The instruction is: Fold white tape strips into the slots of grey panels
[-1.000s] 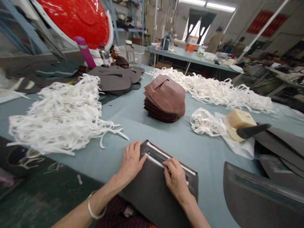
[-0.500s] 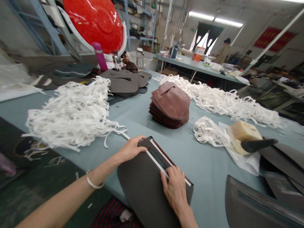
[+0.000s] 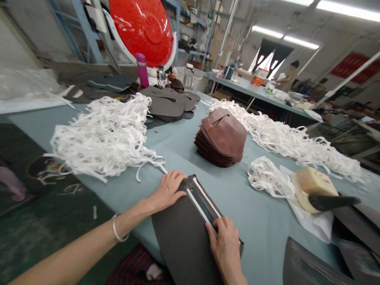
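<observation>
One dark piece [image 3: 181, 239] lies partly on the surface [image 3: 264, 221], left hand [image 3: 168, 190] spread on it; can't tell if the right hand [image 3: 225, 242] grips; pushing sideways could wrinkle the white strip [image 3: 198, 206]

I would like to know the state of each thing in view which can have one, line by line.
Dark panel: under both hands
Left hand: on dark panel, fingers extended
Right hand: on dark panel, fingers bent
White bracelet: around left wrist
Brown pieces: stacked
White strips: heaped, tangled
Purple bottle: upright, capped
Clear bottle: upright, capped
Ceiling lights: lit
</observation>
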A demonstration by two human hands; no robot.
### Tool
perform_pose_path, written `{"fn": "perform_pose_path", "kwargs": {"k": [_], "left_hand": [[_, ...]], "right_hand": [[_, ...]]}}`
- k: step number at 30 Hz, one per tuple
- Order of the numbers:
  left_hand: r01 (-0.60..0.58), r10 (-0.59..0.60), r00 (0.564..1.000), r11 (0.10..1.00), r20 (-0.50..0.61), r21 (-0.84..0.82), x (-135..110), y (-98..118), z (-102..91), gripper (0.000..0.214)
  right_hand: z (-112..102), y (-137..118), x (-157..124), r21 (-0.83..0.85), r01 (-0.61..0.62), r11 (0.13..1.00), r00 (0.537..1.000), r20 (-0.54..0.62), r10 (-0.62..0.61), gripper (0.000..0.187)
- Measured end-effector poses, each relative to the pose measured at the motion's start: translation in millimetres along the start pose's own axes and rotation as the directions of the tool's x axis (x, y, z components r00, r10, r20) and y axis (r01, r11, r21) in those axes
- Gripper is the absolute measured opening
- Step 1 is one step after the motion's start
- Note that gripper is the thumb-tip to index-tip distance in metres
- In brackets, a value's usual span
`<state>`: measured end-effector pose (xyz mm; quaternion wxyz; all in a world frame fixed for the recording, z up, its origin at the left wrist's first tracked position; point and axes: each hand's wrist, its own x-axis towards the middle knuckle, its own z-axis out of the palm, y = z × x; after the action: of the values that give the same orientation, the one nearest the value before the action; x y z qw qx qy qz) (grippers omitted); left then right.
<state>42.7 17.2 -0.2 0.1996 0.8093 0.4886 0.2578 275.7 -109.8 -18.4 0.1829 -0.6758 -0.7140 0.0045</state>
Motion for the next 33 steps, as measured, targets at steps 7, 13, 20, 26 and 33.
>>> {"fn": "perform_pose_path", "kwargs": {"k": [7,13,20,26,33], "left_hand": [[-0.064,0.064,0.998,0.998,0.002,0.016,-24,8,17.8,0.014],[-0.113,0.111,0.993,0.989,0.029,0.098,-23,10,18.5,0.030],[-0.202,0.197,0.979,0.968,0.052,0.146,-20,4,22.2,0.033],[-0.307,0.300,0.951,0.944,0.073,0.120,-12,-10,20.4,0.029],[-0.306,0.298,0.951,0.941,0.078,0.145,-10,-11,21.9,0.030]], "right_hand": [[22,-28,29,0.069,0.000,0.998,1.000,-0.026,0.001,0.015],[43,-58,67,0.151,0.054,0.987,0.997,-0.060,-0.046,0.026],[46,-62,66,0.072,0.130,0.989,0.989,-0.087,-0.123,0.026],[28,-33,19,0.109,0.170,0.979,0.983,-0.086,-0.161,0.027],[37,-50,38,0.049,0.075,0.996,0.995,-0.076,-0.071,0.025]]}}
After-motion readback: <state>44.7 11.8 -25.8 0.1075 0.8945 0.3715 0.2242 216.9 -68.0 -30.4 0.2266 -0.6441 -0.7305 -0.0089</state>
